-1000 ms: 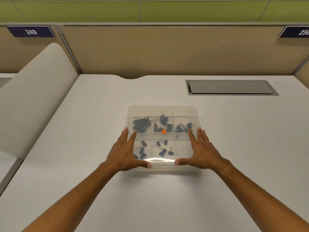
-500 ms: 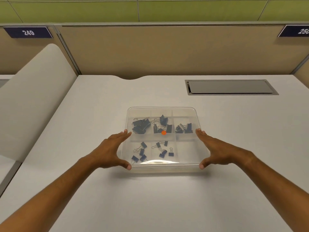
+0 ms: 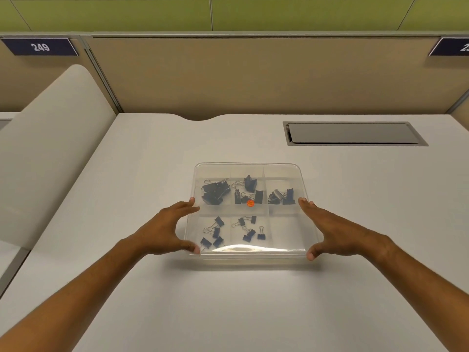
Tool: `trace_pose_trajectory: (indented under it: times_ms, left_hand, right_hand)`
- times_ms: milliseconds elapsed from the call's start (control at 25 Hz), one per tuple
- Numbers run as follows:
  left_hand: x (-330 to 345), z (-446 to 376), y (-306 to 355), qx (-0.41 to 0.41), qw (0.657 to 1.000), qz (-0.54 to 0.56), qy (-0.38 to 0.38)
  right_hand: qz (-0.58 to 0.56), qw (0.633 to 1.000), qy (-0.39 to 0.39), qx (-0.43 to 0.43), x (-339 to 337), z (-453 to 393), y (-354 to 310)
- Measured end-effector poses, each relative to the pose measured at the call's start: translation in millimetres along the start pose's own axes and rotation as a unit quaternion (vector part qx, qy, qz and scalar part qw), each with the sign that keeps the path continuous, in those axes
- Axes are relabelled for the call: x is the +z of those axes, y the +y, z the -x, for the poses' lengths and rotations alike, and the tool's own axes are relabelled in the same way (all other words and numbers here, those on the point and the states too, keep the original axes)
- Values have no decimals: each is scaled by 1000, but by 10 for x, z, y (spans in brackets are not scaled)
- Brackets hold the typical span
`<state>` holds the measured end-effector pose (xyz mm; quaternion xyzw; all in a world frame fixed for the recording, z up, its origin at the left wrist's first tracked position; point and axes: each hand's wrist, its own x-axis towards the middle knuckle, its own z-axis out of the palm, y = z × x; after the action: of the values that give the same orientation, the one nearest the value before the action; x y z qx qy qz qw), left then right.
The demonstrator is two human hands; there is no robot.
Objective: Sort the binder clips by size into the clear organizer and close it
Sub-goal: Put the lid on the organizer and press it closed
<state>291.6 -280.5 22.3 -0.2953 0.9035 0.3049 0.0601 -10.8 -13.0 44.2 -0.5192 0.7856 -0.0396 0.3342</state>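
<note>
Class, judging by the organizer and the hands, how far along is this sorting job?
Done: binder clips lie in compartments, larger behind, smaller in front; the lid seems on the clear organizer. In hand: left hand and right hand flank its sides. Left: perhaps only confirming it is shut.

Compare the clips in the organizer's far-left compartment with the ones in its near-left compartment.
The far-left clips are clearly larger than the near-left clips. The far-left clips lie bunched into one dark heap, while the near-left clips lie scattered with gaps between them. Both groups are black binder clips with wire handles, lying under the lid of the clear organizer.
</note>
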Motion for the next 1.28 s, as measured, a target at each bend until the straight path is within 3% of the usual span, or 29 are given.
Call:
trace_pose_trajectory:
  times_ms: [120,200,280,360,440,600,800,1040,1280]
  left_hand:
    - [7,-137,77,-2,989,85,125]
    - [24,-184,161,-24,982,96,160]
    - [30,-202,202,-55,979,105,163]
    - [4,-213,217,-108,970,160,145]
    - [-14,-250,208,-158,957,212,119]
    - [-25,-314,179,-210,940,260,66]
    - [-154,-421,189,-246,934,259,0]
    - [-166,-682,153,-246,889,375,93]
    - [-147,-805,137,-268,886,370,75]
  right_hand:
    - [-4,1000,-1,1,-2,3,15]
    - [-22,1000,7,3,-8,2,35]
    - [-93,992,87,6,-12,-46,72]
    - [-169,960,220,22,-19,-133,85]
    - [-189,940,276,67,-49,-228,56]
    - [-297,917,222,149,-72,-344,44]
    - [-321,909,199,174,-76,-394,30]
    - [-328,907,185,188,-85,-397,26]
    - [-317,909,181,202,-75,-433,8]
